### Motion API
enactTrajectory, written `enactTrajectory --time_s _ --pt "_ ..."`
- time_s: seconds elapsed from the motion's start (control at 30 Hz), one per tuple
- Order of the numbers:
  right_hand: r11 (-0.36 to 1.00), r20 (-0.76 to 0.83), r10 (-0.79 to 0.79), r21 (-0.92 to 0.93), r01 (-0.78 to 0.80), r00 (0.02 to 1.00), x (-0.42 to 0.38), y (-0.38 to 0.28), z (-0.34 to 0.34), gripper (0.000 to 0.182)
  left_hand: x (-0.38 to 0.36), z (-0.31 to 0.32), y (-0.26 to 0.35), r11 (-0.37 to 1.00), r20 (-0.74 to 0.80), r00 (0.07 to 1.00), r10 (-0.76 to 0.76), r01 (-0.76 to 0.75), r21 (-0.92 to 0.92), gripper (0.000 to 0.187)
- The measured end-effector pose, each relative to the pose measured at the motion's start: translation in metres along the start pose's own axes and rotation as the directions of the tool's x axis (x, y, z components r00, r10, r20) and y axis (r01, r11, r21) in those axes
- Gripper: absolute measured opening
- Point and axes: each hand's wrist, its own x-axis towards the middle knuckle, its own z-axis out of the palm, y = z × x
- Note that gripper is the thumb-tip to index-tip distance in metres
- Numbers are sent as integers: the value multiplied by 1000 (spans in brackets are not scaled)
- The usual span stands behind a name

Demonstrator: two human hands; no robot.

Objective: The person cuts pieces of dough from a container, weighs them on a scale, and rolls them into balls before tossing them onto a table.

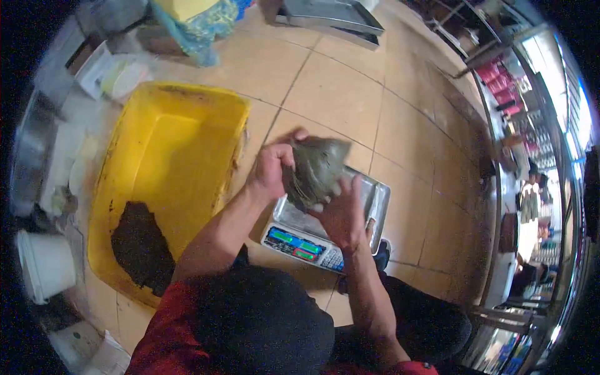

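Left hand (273,170): fingers curled against a dark green lump (319,169); right hand (342,215): fingertips at its lower edge, thumb spread, likely sharing a soft load. Below lump: scale (299,246). Leftward: yellow tub (187,92), dark mass (142,244) inside, seemingly within reach.

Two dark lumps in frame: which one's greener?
The olive-green lump gripped in the left hand, right hand against it. The other, the lump lying in the yellow tub, looks nearly black.
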Motion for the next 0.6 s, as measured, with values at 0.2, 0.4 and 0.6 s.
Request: enactTrajectory --time_s 0.2,0.4,0.6 --pt "905 -12 -321 -297 303 947 8 -8 78 48 -33 -50 31 564 18 947 320 -205 800 51" --pt "584 285 -283 -706 400 916 9 10 100 48 -69 -9 31 906 -214 934 285 -189 380 50" --pt "956 122 -100 -262 130 987 23 56 101 58 -81 -10 41 452 -135 736 663 -250 856 56"
